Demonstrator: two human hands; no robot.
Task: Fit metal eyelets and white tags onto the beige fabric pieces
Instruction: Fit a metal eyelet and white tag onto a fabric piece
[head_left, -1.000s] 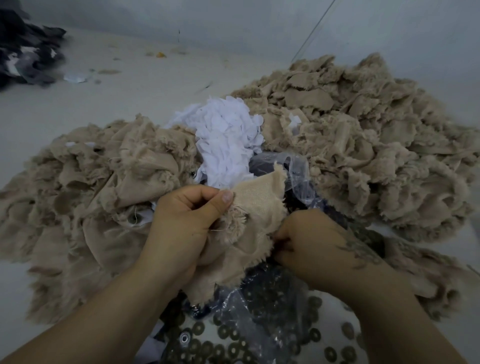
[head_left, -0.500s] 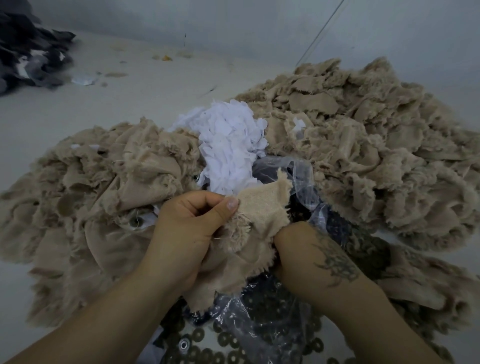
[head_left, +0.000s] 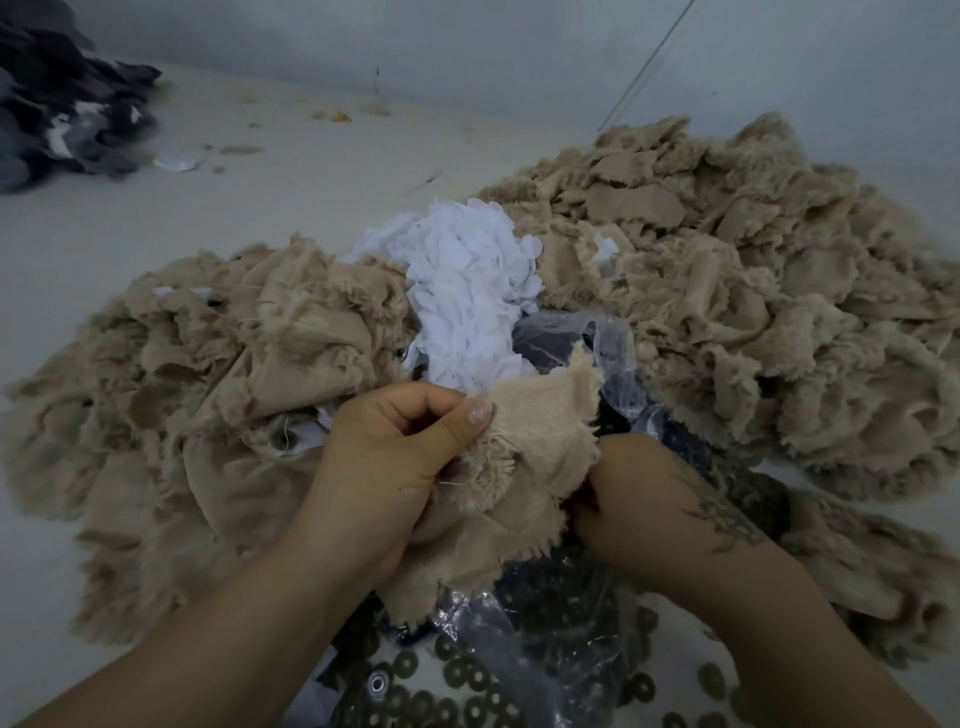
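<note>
The left hand pinches a beige fabric piece between thumb and curled fingers, holding it up over the bag of metal eyelets — likely to steady it for fitting. The right hand reaches under its frayed edge, fingers hidden — I cannot tell its grip; the white tags lie piled just behind.

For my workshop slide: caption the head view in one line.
Left hand and right hand hold a frayed beige fabric piece above loose metal eyelets, white tags piled behind.
</note>
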